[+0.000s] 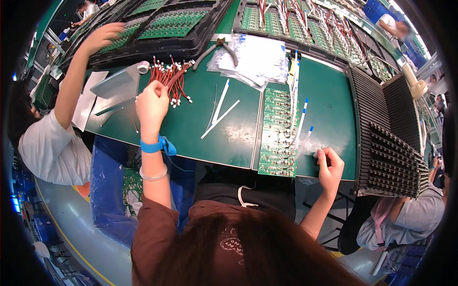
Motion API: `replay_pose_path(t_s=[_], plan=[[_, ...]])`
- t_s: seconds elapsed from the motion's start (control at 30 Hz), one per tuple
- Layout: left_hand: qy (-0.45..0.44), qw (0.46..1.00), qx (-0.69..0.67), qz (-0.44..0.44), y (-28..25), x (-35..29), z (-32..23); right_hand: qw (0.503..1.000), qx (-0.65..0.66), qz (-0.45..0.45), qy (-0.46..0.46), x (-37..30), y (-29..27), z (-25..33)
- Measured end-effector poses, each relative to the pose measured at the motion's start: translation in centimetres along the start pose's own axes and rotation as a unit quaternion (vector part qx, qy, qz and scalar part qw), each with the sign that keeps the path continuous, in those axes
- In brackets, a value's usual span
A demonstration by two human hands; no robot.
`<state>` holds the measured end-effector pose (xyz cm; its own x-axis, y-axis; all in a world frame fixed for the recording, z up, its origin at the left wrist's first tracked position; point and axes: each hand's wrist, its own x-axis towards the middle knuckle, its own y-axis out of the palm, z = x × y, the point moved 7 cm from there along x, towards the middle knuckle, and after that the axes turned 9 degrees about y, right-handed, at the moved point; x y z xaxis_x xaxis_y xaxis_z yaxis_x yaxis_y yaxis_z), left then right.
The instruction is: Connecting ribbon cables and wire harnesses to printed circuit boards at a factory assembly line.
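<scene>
My left hand (152, 105) is closed at the near end of a loose pile of red wire cables (177, 86) with white connectors. Its fingers cover the wires they grip. To the right, my right hand (330, 167) is pinched close to the table's front edge. A pale, see-through bit shows at its fingertips, too blurred to name. Between my hands lies a panel of green circuit boards (276, 133), with white flat ribbon cables (300, 124) with blue ends along its right side. Two more white strips (220, 109) lie left of the panel.
Pliers (219, 43) and a stack of clear plastic bags (253, 57) lie behind. Black trays (157, 47) of boards line the back. A black slotted rack (386, 138) stands right. At left, a co-worker's arm (71, 86) reaches over a tray. A blue bin (107, 190) sits below.
</scene>
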<state>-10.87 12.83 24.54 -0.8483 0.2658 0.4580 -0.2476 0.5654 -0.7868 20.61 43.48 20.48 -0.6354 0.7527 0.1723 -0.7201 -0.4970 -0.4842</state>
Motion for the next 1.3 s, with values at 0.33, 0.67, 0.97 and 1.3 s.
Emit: replay_pose_path(t_s=[0.33, 0.67, 0.97, 1.3], plan=[[-0.108, 0.615, -0.779, 0.060, 0.5, -6.0, -6.5, 0.980, 0.138, -0.117, -0.086, -1.3, -2.0, 3.1], [-0.039, 0.558, -0.762, 0.326, 1.8, -15.7, -17.9, 0.973, 0.115, 0.135, -0.145, -4.8, 3.6, 11.8], [-0.073, 0.586, -0.667, 0.454, 2.5, -16.8, -18.5, 0.950, 0.282, 0.133, 0.006, -4.3, 2.9, 9.3], [-0.071, 0.576, -0.709, 0.401, 2.4, -16.5, -17.8, 0.965, 0.179, 0.187, -0.035, -4.5, 3.5, 9.7]])
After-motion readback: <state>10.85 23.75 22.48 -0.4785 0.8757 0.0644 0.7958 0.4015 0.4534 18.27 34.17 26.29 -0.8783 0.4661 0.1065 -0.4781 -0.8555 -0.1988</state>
